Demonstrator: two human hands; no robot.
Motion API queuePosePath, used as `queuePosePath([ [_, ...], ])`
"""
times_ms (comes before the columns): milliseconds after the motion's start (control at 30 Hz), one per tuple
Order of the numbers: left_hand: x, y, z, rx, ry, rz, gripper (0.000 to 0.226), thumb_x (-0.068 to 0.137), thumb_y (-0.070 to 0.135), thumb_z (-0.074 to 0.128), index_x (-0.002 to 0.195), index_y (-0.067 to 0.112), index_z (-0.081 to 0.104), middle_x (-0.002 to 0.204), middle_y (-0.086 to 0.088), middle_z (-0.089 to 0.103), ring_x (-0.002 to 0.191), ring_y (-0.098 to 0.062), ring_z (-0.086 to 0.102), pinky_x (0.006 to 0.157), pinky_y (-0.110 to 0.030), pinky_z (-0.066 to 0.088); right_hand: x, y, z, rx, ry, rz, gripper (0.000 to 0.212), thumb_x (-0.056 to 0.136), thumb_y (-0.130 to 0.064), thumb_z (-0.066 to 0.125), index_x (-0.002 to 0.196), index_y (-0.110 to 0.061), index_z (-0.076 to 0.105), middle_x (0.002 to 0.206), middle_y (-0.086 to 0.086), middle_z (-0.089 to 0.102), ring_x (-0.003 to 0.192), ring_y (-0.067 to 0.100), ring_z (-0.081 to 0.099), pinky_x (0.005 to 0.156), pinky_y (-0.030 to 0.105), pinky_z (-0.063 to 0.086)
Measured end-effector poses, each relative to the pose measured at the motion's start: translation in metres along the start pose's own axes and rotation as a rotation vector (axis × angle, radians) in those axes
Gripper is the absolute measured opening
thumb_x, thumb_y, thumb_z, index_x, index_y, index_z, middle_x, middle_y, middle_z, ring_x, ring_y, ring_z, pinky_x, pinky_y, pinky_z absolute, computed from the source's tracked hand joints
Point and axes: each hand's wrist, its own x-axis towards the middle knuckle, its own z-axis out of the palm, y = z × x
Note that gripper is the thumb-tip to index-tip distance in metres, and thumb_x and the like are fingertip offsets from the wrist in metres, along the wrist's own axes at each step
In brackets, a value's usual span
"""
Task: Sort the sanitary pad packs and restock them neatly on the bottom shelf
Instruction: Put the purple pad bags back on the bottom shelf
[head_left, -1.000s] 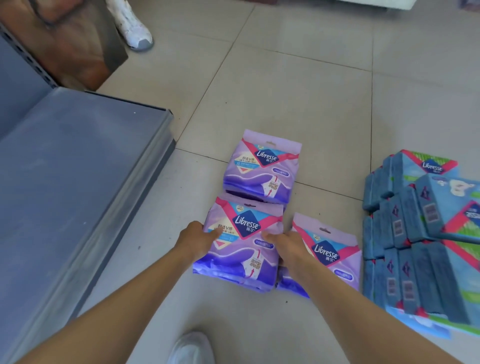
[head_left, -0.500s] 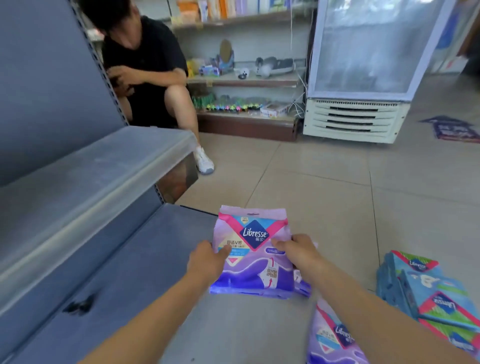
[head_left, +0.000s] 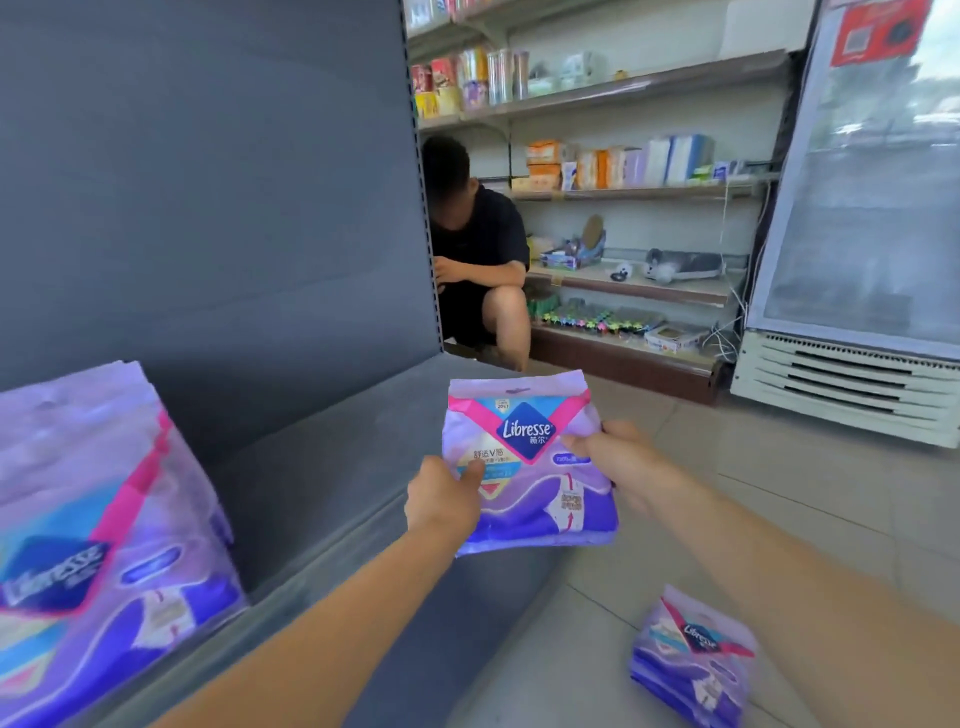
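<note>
Pack of sanitary pads (head_left: 530, 467) in purple plastic film, with a pink V-band and a dark blue Libresse diamond on its front, is held upright off the floor with its printed face toward the camera. It hangs over the outer end of the grey metal bottom shelf (head_left: 332, 467), near the shelf's front edge. Its thick lower edge may be more than one pack, but the count cannot be told.

The left hand (head_left: 441, 501) grips the pack's lower left side: the thumb presses flat on the front and the other fingers are hidden behind the film. The right hand (head_left: 618, 462) grips the right edge higher up, thumb clamped on the front and fingers curled round the back.

At the near left, a blurred row of matching purple packs (head_left: 104, 545) stands upright on the same shelf, against the grey back panel (head_left: 208, 182). A small pile of purple packs (head_left: 691, 654) lies on the pale tiled floor (head_left: 779, 493) at lower right, well apart from the held one.

Beyond the shelf end, a person in a black top (head_left: 478, 249) crouches. Behind them run beige wall shelves (head_left: 623, 192) of boxed goods, and a white glass-door cooler (head_left: 857, 234) stands at far right.
</note>
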Motion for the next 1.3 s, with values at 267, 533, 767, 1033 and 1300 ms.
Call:
queuePosePath([
  [267, 0.055, 0.019, -0.058, -0.072, 0.39, -0.004, 0.032, 0.097, 0.032, 0.049, 0.113, 0.005, 0.046, 0.119, -0.01, 0.054, 0.105, -0.031, 0.059, 0.082, -0.038, 0.047, 0.076, -0.077, 0.088, 0.03, -0.211, -0.138, 0.022, 0.088, -0.016, 0.065, 0.108, -0.008, 0.061, 0.097, 0.01, 0.072, 0.083, 0.027, 0.07, 0.079, 0.041, 0.058],
  [533, 0.124, -0.03, -0.131, -0.049, 0.793, -0.166, 0.03, 0.098, 0.026, 0.046, 0.119, 0.004, 0.042, 0.126, -0.016, 0.05, 0.115, -0.035, 0.054, 0.096, -0.046, 0.047, 0.12, -0.109, 0.24, 0.009, -0.556, -0.224, 0.03, 0.085, -0.004, 0.063, 0.114, -0.007, 0.055, 0.106, 0.007, 0.068, 0.095, 0.024, 0.066, 0.07, 0.03, 0.055],
  [767, 0.145, -0.069, -0.138, -0.006, 0.872, -0.309, 0.031, 0.094, 0.008, 0.044, 0.122, -0.006, 0.042, 0.121, -0.026, 0.052, 0.111, -0.039, 0.051, 0.091, -0.038, 0.041, 0.13, -0.091, 0.308, 0.014, -0.602, -0.25, 0.03, 0.084, 0.007, 0.054, 0.107, -0.012, 0.054, 0.103, 0.004, 0.064, 0.092, 0.018, 0.061, 0.065, 0.025, 0.051],
  [1033, 0.169, -0.074, -0.148, 0.171, 0.757, -0.493, 0.044, 0.098, 0.018, 0.046, 0.137, 0.002, 0.031, 0.143, -0.017, 0.041, 0.132, -0.031, 0.042, 0.107, -0.035, 0.038, 0.14, -0.086, 0.328, 0.022, -0.624, -0.312, 0.032, 0.088, 0.0, 0.057, 0.114, -0.017, 0.054, 0.11, 0.001, 0.065, 0.098, 0.016, 0.061, 0.068, 0.025, 0.051],
  [1300, 0.164, -0.061, -0.151, 0.407, 0.687, -0.528, 0.056, 0.097, 0.017, 0.046, 0.142, -0.003, 0.02, 0.145, -0.018, 0.035, 0.135, -0.03, 0.038, 0.107, -0.03, 0.033, 0.136, -0.082, 0.328, 0.016, -0.597, -0.356, 0.037, 0.088, -0.008, 0.063, 0.122, -0.02, 0.052, 0.114, -0.001, 0.064, 0.099, 0.014, 0.06, 0.065, 0.021, 0.05],
])
